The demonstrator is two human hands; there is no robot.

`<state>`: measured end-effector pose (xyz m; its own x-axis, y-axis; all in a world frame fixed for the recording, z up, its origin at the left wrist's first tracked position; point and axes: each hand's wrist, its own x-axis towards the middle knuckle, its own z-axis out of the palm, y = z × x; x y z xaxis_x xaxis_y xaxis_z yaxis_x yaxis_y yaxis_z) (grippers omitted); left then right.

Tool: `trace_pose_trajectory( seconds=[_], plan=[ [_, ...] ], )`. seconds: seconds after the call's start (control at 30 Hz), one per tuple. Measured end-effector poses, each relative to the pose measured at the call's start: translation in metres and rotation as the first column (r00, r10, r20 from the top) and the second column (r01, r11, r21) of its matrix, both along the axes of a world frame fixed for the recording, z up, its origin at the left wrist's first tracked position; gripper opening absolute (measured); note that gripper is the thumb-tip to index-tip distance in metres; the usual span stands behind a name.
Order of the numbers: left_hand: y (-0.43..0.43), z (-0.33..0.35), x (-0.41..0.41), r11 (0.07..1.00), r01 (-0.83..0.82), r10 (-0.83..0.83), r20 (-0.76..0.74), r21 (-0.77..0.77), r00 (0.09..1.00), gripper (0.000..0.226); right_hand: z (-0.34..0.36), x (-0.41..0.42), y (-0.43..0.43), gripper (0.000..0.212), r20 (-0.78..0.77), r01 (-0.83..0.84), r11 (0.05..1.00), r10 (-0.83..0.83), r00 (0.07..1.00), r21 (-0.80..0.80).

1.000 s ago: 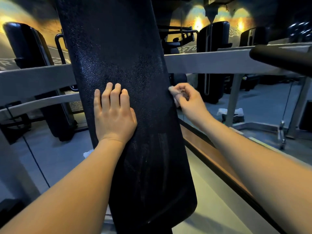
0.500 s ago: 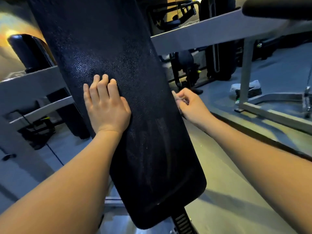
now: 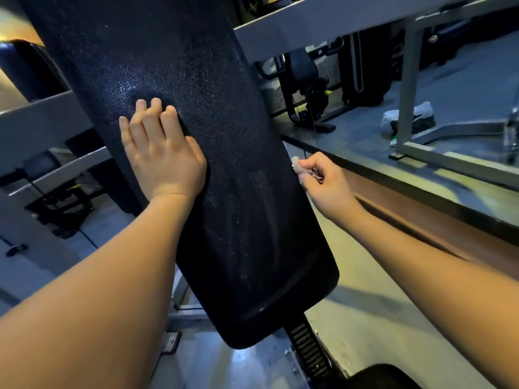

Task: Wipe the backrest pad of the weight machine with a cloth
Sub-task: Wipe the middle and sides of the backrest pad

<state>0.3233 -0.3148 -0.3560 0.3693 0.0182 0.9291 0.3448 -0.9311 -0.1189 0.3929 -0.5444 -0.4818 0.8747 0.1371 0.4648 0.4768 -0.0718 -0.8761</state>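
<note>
Leans the left hand [image 3: 163,155] flat on the black backrest pad [image 3: 230,192], at 10 o'clock from the pad's middle, with fingers straight and close together. Pinches a small pale cloth [image 3: 297,165] in the curled fingers of the right hand [image 3: 327,185], right at the pad's edge at 3 o'clock. Looks down a pad tilted from 11 to 5 o'clock, with faint streaks on its lower half. Sees a grey frame bar [image 3: 309,21] at 1 o'clock and, on the floor at 2 o'clock, a white towel [image 3: 407,115].
</note>
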Motion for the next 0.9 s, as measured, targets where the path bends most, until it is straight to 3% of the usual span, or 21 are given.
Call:
trace_pose_trajectory(
  seconds=[0.23,0.43,0.53,0.67,0.77,0.9],
  plan=[
    [0.002,-0.001,-0.001,1.0,-0.007,0.007,-0.001,0.011,1.0,0.049,0.062,0.019,0.011,0.027,0.087,-0.043,0.996,0.037,0.995,0.075],
    [0.003,-0.001,0.0,1.0,0.006,-0.006,0.012,0.009,1.0,0.048,-0.01,-0.009,-0.01,0.019,-0.053,-0.036,0.999,0.035,0.998,-0.024],
    [0.003,-0.002,0.0,1.0,0.007,-0.007,0.013,0.012,1.0,0.048,0.008,0.002,-0.009,0.014,-0.086,-0.046,0.997,0.041,0.995,-0.059],
    [0.004,-0.002,0.0,1.0,0.004,-0.004,0.011,0.015,1.0,0.049,0.078,0.034,0.027,0.01,-0.043,0.042,0.994,-0.038,0.998,0.103],
    [0.004,-0.002,0.0,1.0,0.008,-0.008,0.016,0.029,1.0,0.049,0.099,0.059,0.042,0.009,-0.078,-0.063,0.98,0.079,0.994,0.191],
    [0.004,-0.001,-0.001,1.0,0.013,-0.013,0.002,0.014,1.0,0.05,0.049,0.045,0.019,0.012,-0.199,-0.171,0.985,0.17,0.965,0.013]
  ],
)
